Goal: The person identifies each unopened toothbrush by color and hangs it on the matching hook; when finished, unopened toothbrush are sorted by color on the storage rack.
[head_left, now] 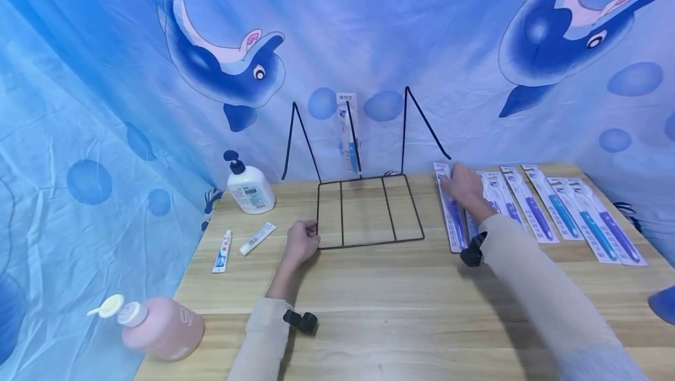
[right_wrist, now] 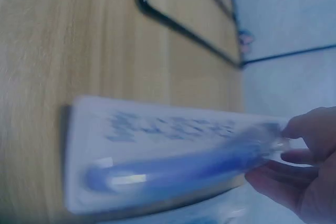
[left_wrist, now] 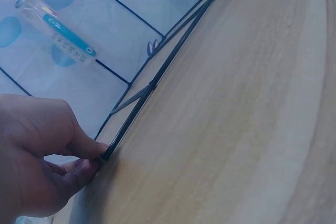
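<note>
My left hand pinches the front left corner of a black wire display rack between thumb and fingers, as the left wrist view shows close up. The rack's base lies on the wooden table, and its bent prongs rise at the back. One packaged toothbrush hangs upright on the middle prong. To the right of the rack, my right hand grips the upper end of a packaged purple toothbrush. That pack is blurred in the right wrist view, its lower end towards the table.
Several more packaged toothbrushes lie in a row at the right. Left of the rack are a white pump bottle and two small toothpaste tubes. A pink pump bottle leans near the front left edge. A dolphin-print curtain hangs behind the table.
</note>
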Available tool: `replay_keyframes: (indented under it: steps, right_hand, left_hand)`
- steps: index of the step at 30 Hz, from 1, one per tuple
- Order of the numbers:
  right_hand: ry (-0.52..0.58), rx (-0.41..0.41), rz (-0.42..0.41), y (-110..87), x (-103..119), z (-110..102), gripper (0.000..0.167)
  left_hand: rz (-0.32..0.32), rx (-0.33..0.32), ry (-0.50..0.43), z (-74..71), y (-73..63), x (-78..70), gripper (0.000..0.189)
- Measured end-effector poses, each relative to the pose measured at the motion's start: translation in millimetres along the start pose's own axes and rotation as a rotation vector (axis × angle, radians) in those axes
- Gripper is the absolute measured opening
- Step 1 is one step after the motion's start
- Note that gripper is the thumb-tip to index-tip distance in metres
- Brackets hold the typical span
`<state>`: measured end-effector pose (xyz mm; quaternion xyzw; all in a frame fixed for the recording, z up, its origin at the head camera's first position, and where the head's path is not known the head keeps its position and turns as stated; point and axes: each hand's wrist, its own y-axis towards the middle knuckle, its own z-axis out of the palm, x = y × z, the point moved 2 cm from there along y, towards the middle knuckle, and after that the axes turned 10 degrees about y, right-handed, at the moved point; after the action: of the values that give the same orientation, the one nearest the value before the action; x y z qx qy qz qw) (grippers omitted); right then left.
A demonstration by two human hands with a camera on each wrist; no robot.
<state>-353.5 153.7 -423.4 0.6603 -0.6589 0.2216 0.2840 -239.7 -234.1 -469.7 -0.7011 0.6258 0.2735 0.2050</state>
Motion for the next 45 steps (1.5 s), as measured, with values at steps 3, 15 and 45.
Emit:
replay_keyframes:
  steps: [3, 15, 45]
  right_hand:
    - [0.061, -0.058, -0.067, -11.5, 12.4, -14.0, 0.020]
    - [0.198, -0.388, -0.460, -87.6, 64.4, -89.1, 0.024]
    - [0.258, -0.440, -0.796, -111.3, 93.9, -71.5, 0.017]
  left_hand:
    - [-0.016, 0.005, 0.001, 0.4, -1.5, 1.6, 0.045]
    - [-0.002, -0.005, -0.007, -0.6, 1.1, 1.3, 0.044]
    - [-0.011, -0.009, -0.020, -0.4, -0.3, 1.3, 0.044]
